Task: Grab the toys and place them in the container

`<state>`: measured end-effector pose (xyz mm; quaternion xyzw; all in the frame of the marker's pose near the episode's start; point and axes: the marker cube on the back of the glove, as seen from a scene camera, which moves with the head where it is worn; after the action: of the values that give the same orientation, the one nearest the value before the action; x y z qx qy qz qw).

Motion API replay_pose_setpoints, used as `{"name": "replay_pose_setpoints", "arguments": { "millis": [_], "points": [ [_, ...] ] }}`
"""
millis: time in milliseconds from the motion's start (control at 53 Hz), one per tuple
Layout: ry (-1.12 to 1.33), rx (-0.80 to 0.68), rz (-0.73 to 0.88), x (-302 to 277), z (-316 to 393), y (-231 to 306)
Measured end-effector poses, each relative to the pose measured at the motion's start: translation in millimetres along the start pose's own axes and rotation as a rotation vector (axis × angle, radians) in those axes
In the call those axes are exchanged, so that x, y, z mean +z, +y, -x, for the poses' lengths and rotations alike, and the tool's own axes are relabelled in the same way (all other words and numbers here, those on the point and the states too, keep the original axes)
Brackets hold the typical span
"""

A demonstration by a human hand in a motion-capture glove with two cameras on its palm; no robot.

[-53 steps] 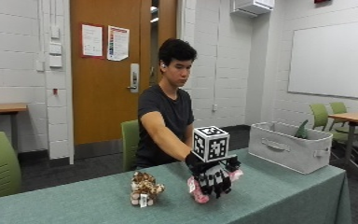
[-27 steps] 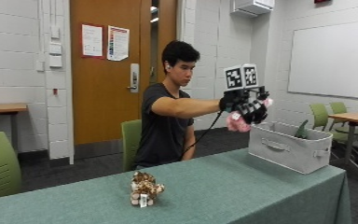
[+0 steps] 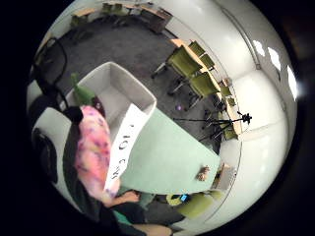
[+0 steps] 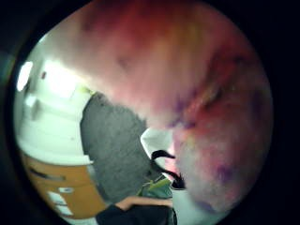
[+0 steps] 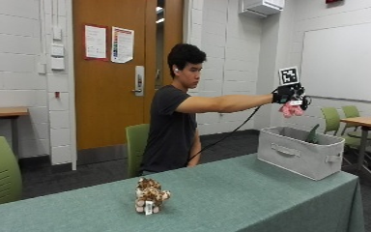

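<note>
Gripping a soft pink plush toy (image 5: pixel 292 109), the black-gloved right hand (image 5: pixel 287 93) is stretched out at full arm's length, fingers curled round the top of the toy, which dangles below the palm. From the outside view the toy hangs in the air directly above the grey fabric container (image 5: pixel 299 151), clear of its rim, with the container at six o'clock from the hand. How the individual fingers lie on the plush is hard to make out at this distance. Something dark green (image 5: pixel 312 134) pokes up inside the container, only its tip showing over the wall, so what it is cannot be told.

Over in the little-finger palm view, the pink toy (image 3: pixel 93 150) fills one side, a white paper tag (image 3: pixel 124 147) with unreadable black print hanging off it, and the open container (image 3: pixel 120 98) sits below. The thumb-side view is almost wholly covered by pink plush (image 4: pixel 187 89).

Back on the green-clothed table (image 5: pixel 237 193), a small brown and white plush toy (image 5: pixel 150 195) stands alone, well apart from the container, at roughly eight o'clock from it.
</note>
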<state>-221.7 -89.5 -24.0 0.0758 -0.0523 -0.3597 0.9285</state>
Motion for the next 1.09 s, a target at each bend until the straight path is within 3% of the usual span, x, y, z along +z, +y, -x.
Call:
{"name": "replay_pose_setpoints", "arguments": {
  "millis": [113,207,283,434,566,641,716,886,1094],
  "points": [
    [0.024,0.262,0.215,21.7,6.1,-2.9],
    [0.054,0.243,0.2,19.9,-9.2,5.1],
    [0.096,0.35,0.192,12.4,-30.4,11.9],
    [0.014,0.22,0.143,-20.7,15.0,31.4],
    [-0.078,0.187,0.089,-54.9,-40.0,90.2],
    [0.095,0.347,0.098,-66.3,-91.3,126.0],
    [0.067,0.351,0.095,-85.6,-131.5,173.5],
    [0.186,0.748,0.097,-101.7,-242.4,296.4],
    [0.231,0.909,0.167,-61.7,-339.5,430.0]
  ]
}}
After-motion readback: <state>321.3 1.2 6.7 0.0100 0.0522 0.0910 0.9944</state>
